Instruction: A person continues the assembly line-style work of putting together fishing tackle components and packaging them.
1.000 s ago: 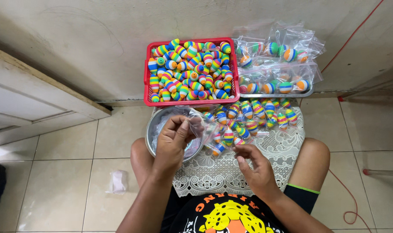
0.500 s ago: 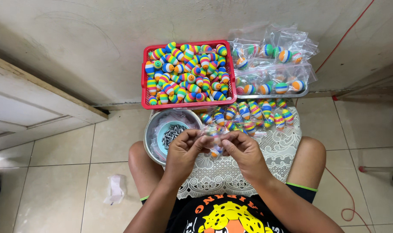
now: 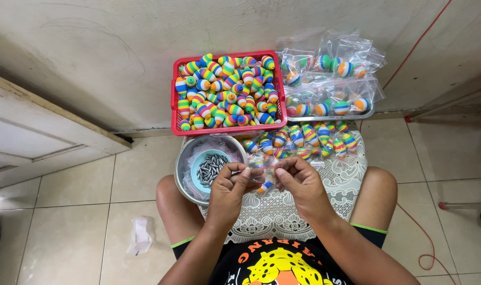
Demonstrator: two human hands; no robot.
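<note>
My left hand (image 3: 227, 192) and my right hand (image 3: 299, 182) meet over a white lace cloth (image 3: 282, 211) on my lap. Between their fingertips they pinch a small clear plastic bag (image 3: 261, 170) with a rainbow-striped float (image 3: 263, 186) hanging in it. Just left of my left hand sits a metal bowl (image 3: 185, 174) holding a small blue dish of grey metal weights (image 3: 211, 168). A red basket (image 3: 175, 103) full of striped floats (image 3: 224, 89) stands beyond it against the wall.
Bagged floats (image 3: 304, 138) lie on the cloth past my hands. More clear bags of floats (image 3: 330, 79) are stacked on a tray at the back right. A crumpled white scrap (image 3: 141, 236) lies on the tiled floor at left. A red cord (image 3: 417, 232) trails at right.
My right hand came up from the lace cloth to meet my left hand. Both hands now hold the small bag together in front of the bowl.
</note>
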